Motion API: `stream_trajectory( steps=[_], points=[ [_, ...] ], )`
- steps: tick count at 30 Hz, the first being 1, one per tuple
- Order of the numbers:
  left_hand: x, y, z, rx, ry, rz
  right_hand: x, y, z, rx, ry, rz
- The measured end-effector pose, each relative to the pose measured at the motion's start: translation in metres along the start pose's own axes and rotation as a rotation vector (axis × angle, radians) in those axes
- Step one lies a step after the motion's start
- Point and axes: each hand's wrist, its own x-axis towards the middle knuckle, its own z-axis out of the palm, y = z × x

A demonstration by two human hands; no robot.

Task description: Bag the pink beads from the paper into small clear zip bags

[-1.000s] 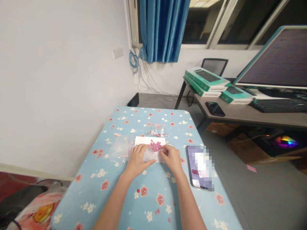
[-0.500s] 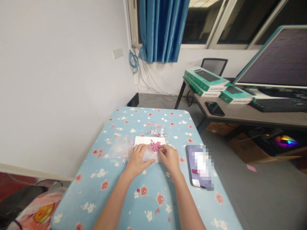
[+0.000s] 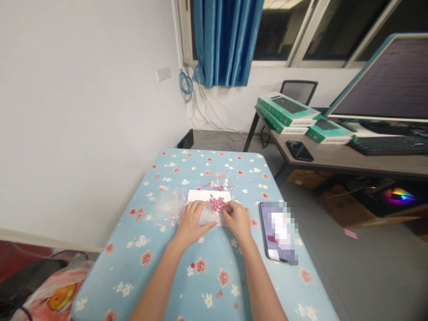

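A loose pile of small pink beads (image 3: 216, 203) lies on a white sheet (image 3: 197, 195) on the table. My left hand (image 3: 194, 220) is curved around a small clear plastic bag (image 3: 207, 216) at the near side of the sheet, thumb below and fingers above. The bag's opening faces right, towards the beads. At the pile's right edge is my right hand (image 3: 236, 217), thumb and index finger pinched together; what is between the fingertips is too small to make out. Beyond the sheet lies another clear bag (image 3: 219, 180) with some pink bits in it.
More clear plastic bags (image 3: 167, 207) lie flat left of the sheet. A tablet-like device (image 3: 272, 249) rests on the right of the flowered table (image 3: 160, 276). Further right, a desk (image 3: 334, 160) bears green keyboard boxes (image 3: 289, 111), a phone (image 3: 299, 150) and a monitor (image 3: 384, 80).
My right hand has shifted very slightly at the edge of the beads, and a few beads look more spread. My left hand and the bag stay put.
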Motion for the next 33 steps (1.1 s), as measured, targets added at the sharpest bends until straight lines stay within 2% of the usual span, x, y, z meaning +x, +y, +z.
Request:
stream_trajectory(
  steps=[20,22,28,33],
  points=[
    [0.000,0.001,-0.002,-0.001,-0.012,-0.005,0.000,0.002,0.000,0.002,0.030,0.036],
    [0.000,0.001,-0.001,0.000,-0.007,-0.004,0.001,0.004,0.001,0.080,0.023,0.026],
    [0.000,0.000,-0.001,-0.001,-0.016,-0.009,0.001,-0.001,-0.001,0.506,-0.101,-0.103],
    [0.000,0.000,0.000,-0.001,-0.005,-0.004,-0.003,-0.009,-0.003,0.566,-0.178,-0.130]
  ],
)
